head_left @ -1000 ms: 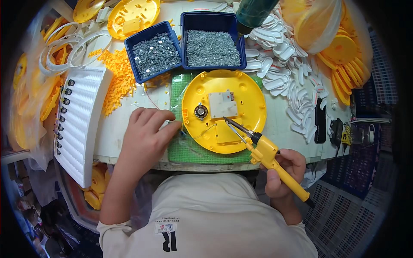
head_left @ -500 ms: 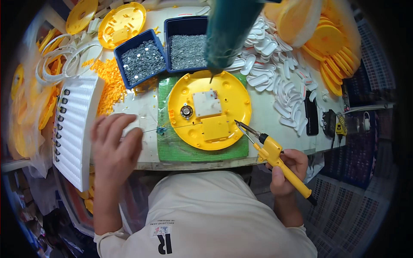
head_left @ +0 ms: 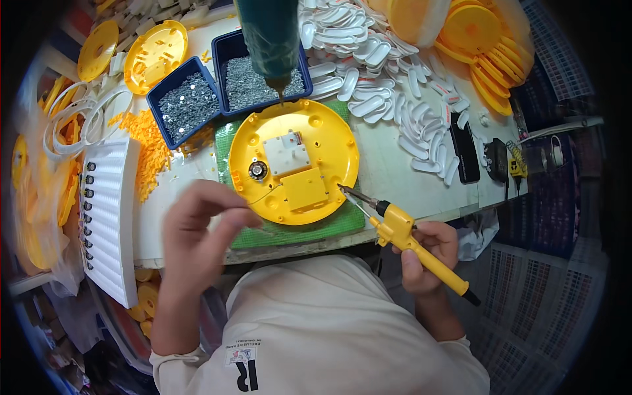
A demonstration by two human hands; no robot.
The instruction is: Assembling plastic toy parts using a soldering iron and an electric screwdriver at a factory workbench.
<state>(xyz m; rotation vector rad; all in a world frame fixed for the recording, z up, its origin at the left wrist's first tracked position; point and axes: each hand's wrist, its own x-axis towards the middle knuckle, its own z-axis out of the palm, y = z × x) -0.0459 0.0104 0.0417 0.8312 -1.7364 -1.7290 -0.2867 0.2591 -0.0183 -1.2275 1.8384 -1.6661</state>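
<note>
My right hand (head_left: 428, 257) is wrapped round the handle of a yellow soldering gun (head_left: 424, 253), whose tip reaches over the right rim of a round yellow plastic housing (head_left: 339, 148). Inside the housing are a white box (head_left: 286, 153), a yellow rectangular cover (head_left: 305, 189) and a small round speaker (head_left: 257, 170). A thin wire runs from these toward the left rim. There my left hand (head_left: 201, 230), slightly blurred, has its fingers curled and thumb and forefinger close together. Whatever they pinch is hidden. The housing rests on a green mat (head_left: 296, 234).
A dark green power driver (head_left: 268, 39) hangs above the housing's far edge. Behind stand blue bins (head_left: 220, 108) of screws, beside orange plastic pieces (head_left: 141, 138). A white foam tray (head_left: 112, 217) stands left. White plastic parts (head_left: 368, 59) and a black phone (head_left: 465, 148) lie right.
My left hand has moved right to the housing's left rim, covering the small green part on the wires, and its fingers have drawn together. The view has shifted; my right hand keeps the soldering gun.
</note>
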